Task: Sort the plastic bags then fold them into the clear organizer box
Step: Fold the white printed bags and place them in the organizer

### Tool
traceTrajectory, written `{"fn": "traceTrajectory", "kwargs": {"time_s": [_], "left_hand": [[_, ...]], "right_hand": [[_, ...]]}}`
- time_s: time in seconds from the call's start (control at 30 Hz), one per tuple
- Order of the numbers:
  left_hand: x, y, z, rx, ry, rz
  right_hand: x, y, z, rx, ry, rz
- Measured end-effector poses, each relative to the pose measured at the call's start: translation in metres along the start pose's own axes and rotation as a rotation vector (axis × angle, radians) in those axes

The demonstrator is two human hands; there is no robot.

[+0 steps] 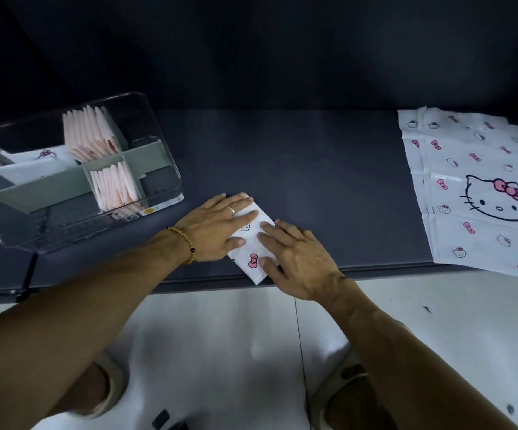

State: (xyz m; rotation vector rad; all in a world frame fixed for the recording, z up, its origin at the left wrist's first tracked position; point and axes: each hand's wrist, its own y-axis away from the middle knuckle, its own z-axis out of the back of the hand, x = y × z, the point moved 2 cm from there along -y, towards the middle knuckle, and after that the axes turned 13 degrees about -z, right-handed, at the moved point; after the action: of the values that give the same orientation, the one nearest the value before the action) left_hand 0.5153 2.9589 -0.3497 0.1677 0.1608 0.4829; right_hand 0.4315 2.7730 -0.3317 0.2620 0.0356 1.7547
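Observation:
A small folded white bag with pink bows (253, 243) lies near the front edge of the dark table (313, 156). My left hand (217, 228) lies flat on its left part with straight fingers. My right hand (295, 256) presses its right part with flat fingers. The clear organizer box (158, 125) stands at the left. Its grey dividers hold two rows of folded pink bags (92, 135) and a folded cat-print bag (45, 155). A stack of unfolded white cat-print bags (481, 193) lies flat at the right end of the table.
The table's front edge runs just below my hands, with white floor tiles (220, 352) under it. My feet in light slippers (109, 389) stand on the tiles. A dark wall rises behind the table.

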Motion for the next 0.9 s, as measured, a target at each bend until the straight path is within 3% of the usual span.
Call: {"fn": "traceTrajectory", "kwargs": {"time_s": [0.2, 0.37, 0.43, 0.6, 0.73, 0.9], "left_hand": [[-0.035, 0.025, 0.012, -0.201, -0.142, 0.166], [-0.061, 0.061, -0.013, -0.057, 0.018, 0.232], [-0.063, 0.065, -0.014, -0.113, 0.033, 0.236], [-0.057, 0.063, 0.0, -0.437, 0.412, 0.406], [-0.04, 0.045, 0.007, -0.482, 0.638, 0.648], [-0.023, 0.023, 0.002, -0.423, 0.531, 0.835]], "right_hand": [[0.013, 0.019, -0.001, 0.003, 0.061, 0.031], [0.023, 0.027, -0.001, -0.062, 0.025, 0.064], [0.023, 0.029, -0.001, -0.075, -0.001, 0.046], [0.023, 0.019, 0.004, -0.033, -0.467, -0.29], [0.022, -0.005, 0.005, -0.039, -0.646, -0.539], [0.017, -0.033, -0.002, 0.007, -0.641, -0.709]]}}
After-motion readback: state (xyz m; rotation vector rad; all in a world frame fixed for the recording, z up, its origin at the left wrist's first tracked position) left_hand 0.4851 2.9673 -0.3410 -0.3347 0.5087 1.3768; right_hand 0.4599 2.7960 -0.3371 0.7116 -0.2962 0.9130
